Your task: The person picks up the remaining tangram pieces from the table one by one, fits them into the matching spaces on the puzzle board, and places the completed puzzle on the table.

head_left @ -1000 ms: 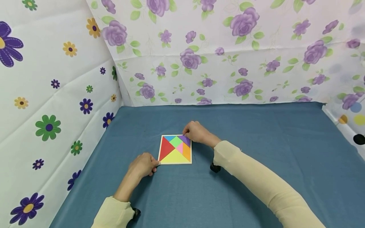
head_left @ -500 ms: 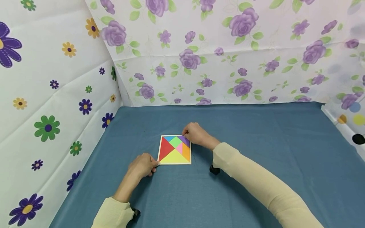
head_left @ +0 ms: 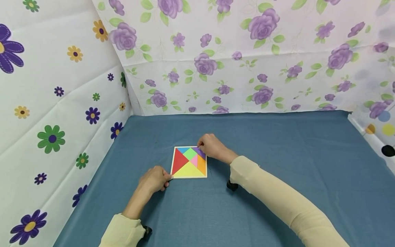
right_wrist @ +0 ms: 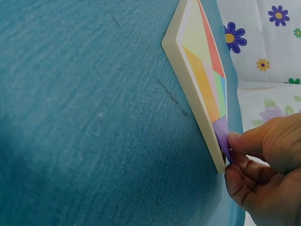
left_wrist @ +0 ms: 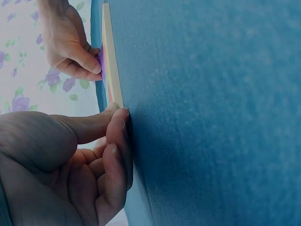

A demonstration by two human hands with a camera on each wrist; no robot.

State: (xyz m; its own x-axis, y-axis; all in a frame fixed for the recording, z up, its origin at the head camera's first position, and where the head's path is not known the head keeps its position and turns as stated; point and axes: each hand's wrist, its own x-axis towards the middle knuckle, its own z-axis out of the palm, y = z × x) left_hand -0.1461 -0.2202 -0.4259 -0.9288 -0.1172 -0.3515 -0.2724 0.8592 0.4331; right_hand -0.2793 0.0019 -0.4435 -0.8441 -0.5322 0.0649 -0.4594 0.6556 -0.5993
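Observation:
A square tangram puzzle [head_left: 189,170] lies flat on the blue cloth, its coloured pieces filling a pale wooden tray [right_wrist: 195,101]. At its near left corner my left hand [head_left: 154,179] pinches the tray's edge between thumb and fingers, as the left wrist view [left_wrist: 80,160] also shows. My right hand [head_left: 213,145] is at the far right corner. There its thumb and fingers pinch the purple triangle piece [right_wrist: 221,134]. The piece's outer corner looks tilted up, with a narrow dark gap between it and the tray rim. In the head view, fingers partly cover the purple piece.
A blue cloth [head_left: 262,212] covers the table. White flowered sheets hang at the back [head_left: 234,75] and along the left side [head_left: 71,113]. A dark band [head_left: 232,184] sits under the right wrist and another [head_left: 147,233] under the left.
The right hand and forearm have shifted very slightly toward the near side, still at the purple piece. The left hand and the puzzle tray stay in place.

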